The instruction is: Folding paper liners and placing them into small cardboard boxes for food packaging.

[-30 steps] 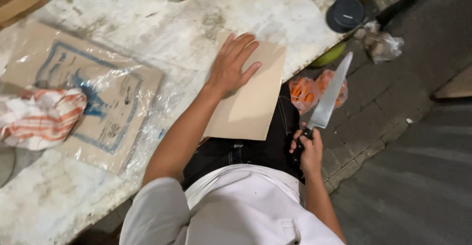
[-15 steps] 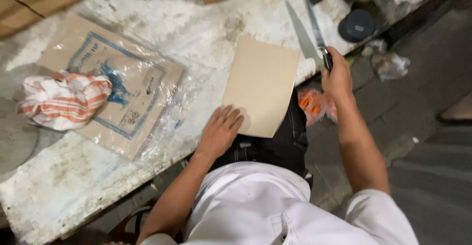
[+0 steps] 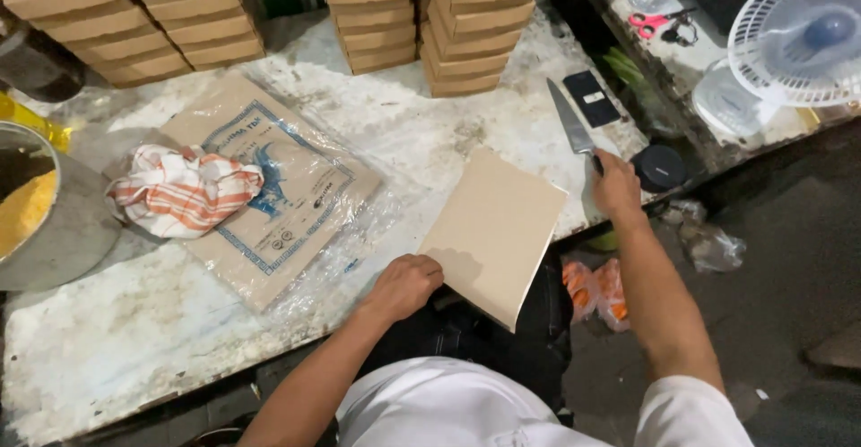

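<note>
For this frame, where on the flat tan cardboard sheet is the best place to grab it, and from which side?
Probably the near corner of the flat tan cardboard sheet, taken from the person's side: that part juts past the edge of the white-dusted table, so fingers can slip underneath. The left hand already rests at its near left edge.

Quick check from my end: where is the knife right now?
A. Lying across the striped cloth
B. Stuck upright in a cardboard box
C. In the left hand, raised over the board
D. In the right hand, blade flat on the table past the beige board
D: the right hand grips the handle of the knife, whose blade lies on the table just beyond the beige board.
</note>
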